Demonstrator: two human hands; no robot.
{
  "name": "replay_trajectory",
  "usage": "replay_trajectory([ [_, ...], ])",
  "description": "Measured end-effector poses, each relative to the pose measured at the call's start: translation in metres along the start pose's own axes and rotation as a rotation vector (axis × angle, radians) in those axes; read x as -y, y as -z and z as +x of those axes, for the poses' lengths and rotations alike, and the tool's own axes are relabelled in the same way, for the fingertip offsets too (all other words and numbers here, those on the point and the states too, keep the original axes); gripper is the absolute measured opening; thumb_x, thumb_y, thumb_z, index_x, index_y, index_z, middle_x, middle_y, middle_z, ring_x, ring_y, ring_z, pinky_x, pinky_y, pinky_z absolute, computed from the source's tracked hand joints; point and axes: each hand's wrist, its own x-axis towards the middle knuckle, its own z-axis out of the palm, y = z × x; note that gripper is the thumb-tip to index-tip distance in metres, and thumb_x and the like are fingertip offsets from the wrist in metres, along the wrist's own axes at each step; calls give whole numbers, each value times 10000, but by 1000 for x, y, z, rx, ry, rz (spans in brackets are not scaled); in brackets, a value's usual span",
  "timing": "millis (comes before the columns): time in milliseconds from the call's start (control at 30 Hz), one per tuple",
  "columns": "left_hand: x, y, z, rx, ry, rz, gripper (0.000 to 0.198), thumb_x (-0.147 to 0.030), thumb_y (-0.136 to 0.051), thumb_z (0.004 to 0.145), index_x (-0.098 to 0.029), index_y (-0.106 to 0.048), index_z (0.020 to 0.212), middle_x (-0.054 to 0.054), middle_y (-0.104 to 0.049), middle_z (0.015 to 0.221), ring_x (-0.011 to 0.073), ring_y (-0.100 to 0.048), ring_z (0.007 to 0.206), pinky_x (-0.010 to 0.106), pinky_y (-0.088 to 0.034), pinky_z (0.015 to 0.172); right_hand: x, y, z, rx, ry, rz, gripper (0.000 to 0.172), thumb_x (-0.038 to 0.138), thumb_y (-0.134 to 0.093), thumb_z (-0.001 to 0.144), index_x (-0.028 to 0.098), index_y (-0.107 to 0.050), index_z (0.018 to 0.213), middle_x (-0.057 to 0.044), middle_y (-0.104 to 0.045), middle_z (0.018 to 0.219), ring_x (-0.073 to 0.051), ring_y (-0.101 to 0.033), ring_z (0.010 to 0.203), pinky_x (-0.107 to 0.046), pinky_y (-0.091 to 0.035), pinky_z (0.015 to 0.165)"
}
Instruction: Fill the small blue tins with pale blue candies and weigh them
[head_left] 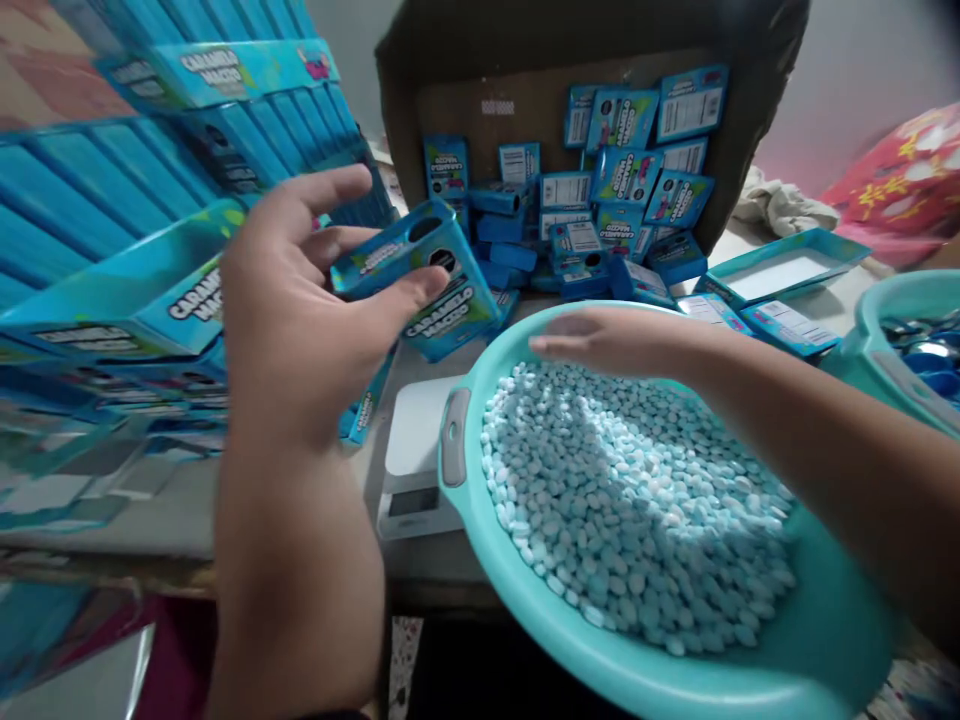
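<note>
My left hand (pixel 300 300) is raised over the table and holds a small blue candy box (pixel 420 275) between thumb and fingers; the box is printed "CARAMELO MACIZO" and tilts to the right. My right hand (pixel 600 340) hovers palm down, fingers stretched flat, over the far rim of a teal basin (pixel 525 620). The basin is heaped with small pale blue and white candies (pixel 637 500). The right hand holds nothing that I can see.
A white scale (pixel 412 460) sits left of the basin. Stacked blue display cartons (pixel 112 250) fill the left. A brown cardboard box (pixel 540 110) behind holds several small blue boxes. An open tray (pixel 780 265) and a second teal basin (pixel 907 340) stand right.
</note>
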Motion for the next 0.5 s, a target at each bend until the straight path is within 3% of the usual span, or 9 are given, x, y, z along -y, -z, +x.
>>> replay_trajectory([
  [67, 15, 18, 2, 126, 18, -8, 586, -398, -826, 754, -245, -637, 1287, 7, -713, 1189, 226, -670, 1071, 322, -598, 856, 6, -11, -2, 117, -44, -177, 728, 725, -513, 846, 220, -565, 1369, -137, -578, 1361, -294, -644, 970, -373, -486, 739],
  [167, 39, 31, 2, 356, 124, 59, 574, -422, -831, 711, -318, -677, 1254, 24, -730, 1158, 265, -696, 1028, 364, -597, 826, 17, -23, -6, 181, -82, -319, 1057, 746, -652, 692, 211, -345, 1551, -164, -397, 1552, -365, -634, 1063, -417, -513, 757],
  [233, 50, 33, 0, 575, 198, 133, 624, -449, -818, 690, -371, -650, 1286, 28, -723, 1172, 288, -700, 1027, 377, -594, 799, 21, -27, -8, 196, -53, -347, 1125, 728, -701, 639, 193, -326, 1555, -170, -449, 1521, -390, -621, 1107, -421, -517, 771],
  [333, 54, 33, -1, 818, 263, 218, 634, -486, -758, 722, -403, -607, 1332, 37, -689, 1256, 309, -690, 1071, 381, -589, 798, 23, -28, -9, 225, 6, -317, 984, 641, -758, 623, 202, -450, 1447, -133, -627, 1325, -349, -644, 1043, -397, -509, 751],
  [500, 54, 33, 0, 927, 237, 157, 691, -526, -770, 703, -394, -588, 1357, 9, -646, 1364, 304, -615, 1236, 379, -552, 945, 21, -31, -4, 266, 18, -326, 633, 533, -787, 646, 259, -628, 1193, -52, -693, 1140, -282, -642, 929, -368, -467, 698],
])
